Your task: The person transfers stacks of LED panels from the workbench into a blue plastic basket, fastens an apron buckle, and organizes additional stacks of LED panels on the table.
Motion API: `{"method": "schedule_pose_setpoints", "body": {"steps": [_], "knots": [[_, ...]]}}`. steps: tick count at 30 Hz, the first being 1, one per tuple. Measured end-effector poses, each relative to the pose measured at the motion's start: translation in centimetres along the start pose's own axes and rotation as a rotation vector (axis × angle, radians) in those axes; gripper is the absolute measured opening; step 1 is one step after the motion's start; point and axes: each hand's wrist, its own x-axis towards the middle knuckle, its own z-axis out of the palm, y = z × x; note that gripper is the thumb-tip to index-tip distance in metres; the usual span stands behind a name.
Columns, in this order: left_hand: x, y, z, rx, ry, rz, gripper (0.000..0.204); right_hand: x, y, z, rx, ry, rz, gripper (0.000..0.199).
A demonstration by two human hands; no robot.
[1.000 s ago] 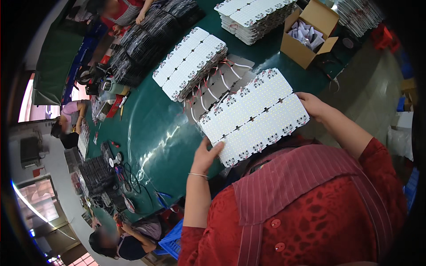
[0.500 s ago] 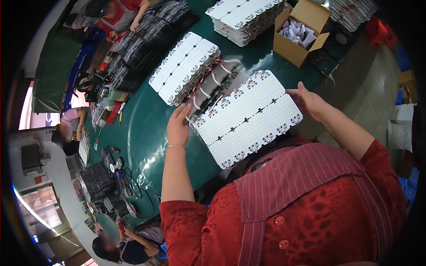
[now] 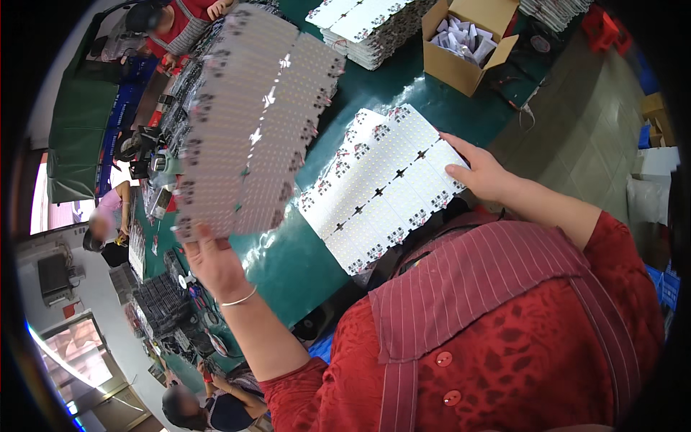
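Note:
My left hand (image 3: 216, 268) grips the lower end of a white LED panel (image 3: 248, 137), which is raised and tilted over the table. Rows of small LEDs cover it, with dark parts along its long edges; motion blurs it somewhat. Close to my body lies another white LED panel (image 3: 414, 191), bright-faced, with a dark-spotted middle line. My right hand (image 3: 481, 171) is closed on its right end, thumb on the face. A further panel edge (image 3: 360, 133) shows behind it, offset to the left. The raised panel hides the table behind it.
On the green table (image 3: 295, 277), a stack of LED panels (image 3: 371, 32) stands at the back. Right of it, an open cardboard box (image 3: 461, 79) holds small whitish pieces. Co-workers sit at the far left, near tools and black stacked parts (image 3: 160, 297).
My left hand has moved left, lifting an LED panel up in front of where the panel stack showed. My right hand has closed on the near panel's right end.

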Motion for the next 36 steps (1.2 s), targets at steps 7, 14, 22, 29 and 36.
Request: {"method": "schedule_pose_setpoints", "body": {"steps": [7,14,22,29,36], "knots": [[-1.6,-2.7,0.8,-0.180,-0.106,-0.337,0.042,1.7,2.5,0.6,0.364,-0.003,0.132,0.056],[-5.2,-11.8,2.9,0.089,-0.225,-0.578,0.029,1.8,1.7,-1.2,0.893,-0.068,0.308,0.044],[-8.4,-11.1,5.2,1.093,-0.230,0.071,0.055,0.6,2.0,2.6,0.248,0.143,0.070,0.047],[-12.3,-12.9,4.4,0.433,-0.096,-0.111,0.065,1.3,3.3,1.9,0.299,0.150,0.075,0.050],[-12.8,-16.1,-0.3,0.254,-0.050,-0.484,0.049,-4.7,14.1,-4.0,0.412,0.499,0.606,0.050]]}}
